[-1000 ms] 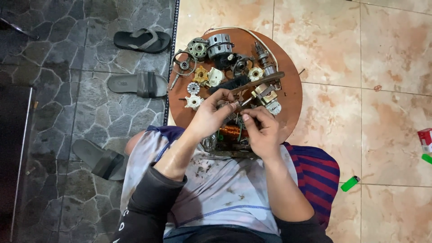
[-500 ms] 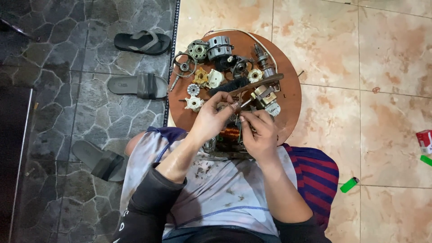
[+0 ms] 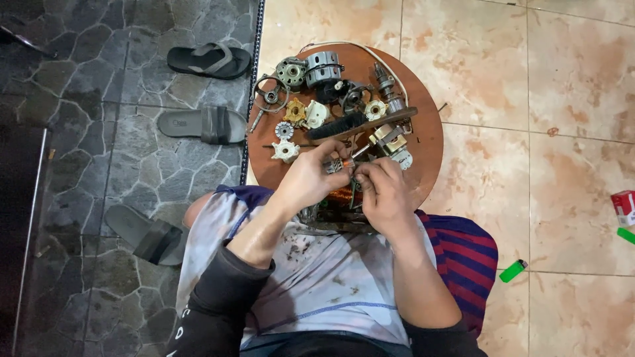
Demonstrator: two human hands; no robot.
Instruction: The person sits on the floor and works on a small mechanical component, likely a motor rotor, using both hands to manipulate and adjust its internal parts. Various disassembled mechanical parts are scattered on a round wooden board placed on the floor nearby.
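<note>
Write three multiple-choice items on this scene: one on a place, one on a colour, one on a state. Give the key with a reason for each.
1. Where do the loose motor parts lie?
A. on the round brown table
B. on the grey stone floor
C. in a box

2. What colour is the lighter on the tile floor at the right?
A. red
B. green
C. black

3. How do the two hands stand?
A. both flat on the floor
B. one raised in the air
C. close together over a copper-wound motor part

Key: 1 A, the parts are spread on the table top. 2 B, the lighter is bright green. 3 C, the left hand and right hand meet above the coil.
</note>
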